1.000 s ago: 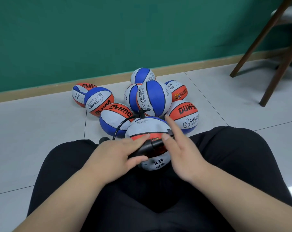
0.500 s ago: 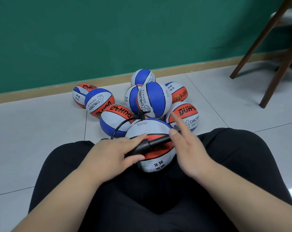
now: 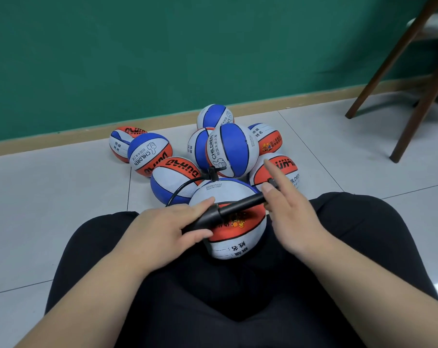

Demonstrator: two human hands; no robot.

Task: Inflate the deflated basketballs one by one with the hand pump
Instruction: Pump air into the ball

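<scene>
- Left hand (image 3: 162, 229) grips the black plastic hand pump (image 3: 228, 210) by its barrel.
- Right hand (image 3: 290, 214) pinches its handle, forefinger straight.
- White-and-orange rubber basketball (image 3: 235, 244) rests in the lap, beneath.

Lap ball (image 3: 234, 247) is white with a fat orange band, black seams, and a sliver of blue up top. Pump (image 3: 228, 209) and hose (image 3: 180, 189) are plain black. The pile (image 3: 233, 149) by the far floor (image 3: 49, 197) edge has the same blue, white and orange panels with black lettering. Wall (image 3: 137, 59) is deep green, skirting (image 3: 62, 136) tan, floor pale grey tile, trousers (image 3: 213, 310) black, chair legs (image 3: 388, 71) dark brown.
</scene>
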